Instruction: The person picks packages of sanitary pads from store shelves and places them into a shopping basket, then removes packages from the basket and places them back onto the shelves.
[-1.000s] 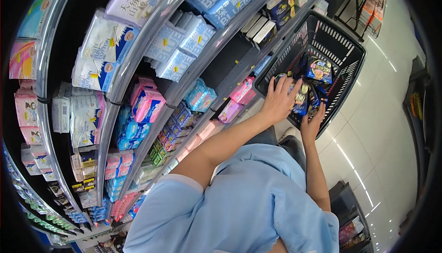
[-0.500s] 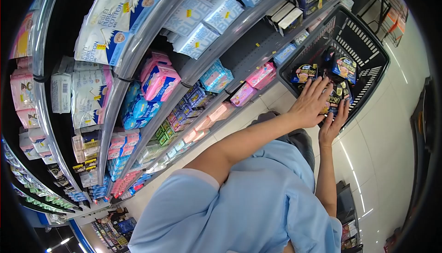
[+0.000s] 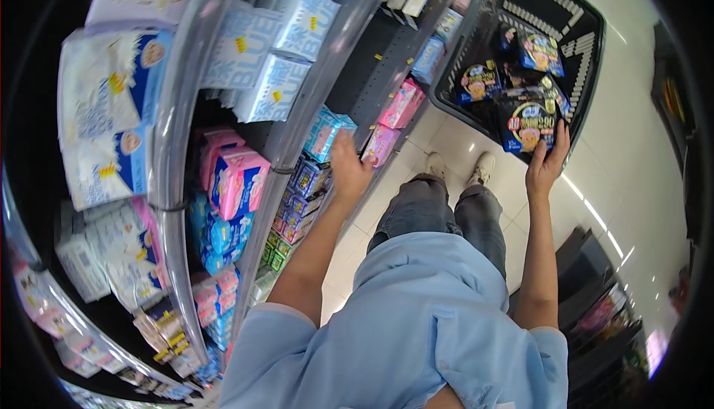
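Observation:
Beside the lower shelf, my left hand [image 3: 351, 169] is raised with its fingers apart and slightly blurred. Its fingertips overlap the light blue package [image 3: 324, 128] in view; whether they touch it cannot be told. The black shopping basket [image 3: 591, 85] holds several dark packages, among them one at the back [image 3: 541, 53] and one at the left [image 3: 480, 82]. At the basket's near side, my right hand [image 3: 549, 162] grips the lower right edge of a larger black package [image 3: 526, 123], thumb in front. This package lies tilted over the others.
Shelves at the left hold white-and-blue packs [image 3: 111, 89], blue-and-white packs [image 3: 275, 85] and pink packs [image 3: 238, 178]. My shoes [image 3: 482, 167] stand on the pale tiled floor [image 3: 595, 178] below the basket. A dark display [image 3: 587, 275] is at the lower right.
My left hand has left the packages in the basket and moved left towards the shelf. My right hand stays by the front package, which appears raised closer to the basket's near rim. The view has shifted.

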The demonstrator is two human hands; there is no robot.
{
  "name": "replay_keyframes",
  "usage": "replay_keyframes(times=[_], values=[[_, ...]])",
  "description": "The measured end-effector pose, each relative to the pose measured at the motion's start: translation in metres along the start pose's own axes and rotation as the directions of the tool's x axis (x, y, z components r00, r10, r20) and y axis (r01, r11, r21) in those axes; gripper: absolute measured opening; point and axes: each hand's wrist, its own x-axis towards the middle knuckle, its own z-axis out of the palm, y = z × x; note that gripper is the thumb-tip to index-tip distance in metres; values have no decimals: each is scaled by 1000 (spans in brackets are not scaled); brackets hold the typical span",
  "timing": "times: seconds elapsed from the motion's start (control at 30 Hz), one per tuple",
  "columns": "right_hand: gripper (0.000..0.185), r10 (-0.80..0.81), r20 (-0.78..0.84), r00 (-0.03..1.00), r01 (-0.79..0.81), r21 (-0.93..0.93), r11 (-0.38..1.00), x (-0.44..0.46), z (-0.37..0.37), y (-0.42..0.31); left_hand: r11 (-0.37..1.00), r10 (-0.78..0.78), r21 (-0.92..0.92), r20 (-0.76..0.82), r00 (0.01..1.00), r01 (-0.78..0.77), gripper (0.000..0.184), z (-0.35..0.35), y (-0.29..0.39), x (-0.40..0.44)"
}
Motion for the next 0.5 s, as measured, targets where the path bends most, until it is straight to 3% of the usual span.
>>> replay_keyframes(times=[0.1,0.17,0.27,0.4,0.5], values=[[46,14,-15,1000,-15,-27,1000,-5,2,6,966,-183,205,108,977,158,83,21,-58,12],[46,19,-21,1000,-20,-37,999,-4,0,4,900,-311,350,91,946,262,89,39,-89,21],[48,33,-7,999,-33,-14,999,-1,-3,0,864,-468,335,256,846,376,96,34,-102,40],[49,73,-19,997,-73,-36,997,1,-4,-6,876,-424,352,237,874,330,106,57,-125,42],[46,143,2,990,-143,-41,989,0,-5,-10,849,-504,296,208,838,437,109,49,-110,49]])
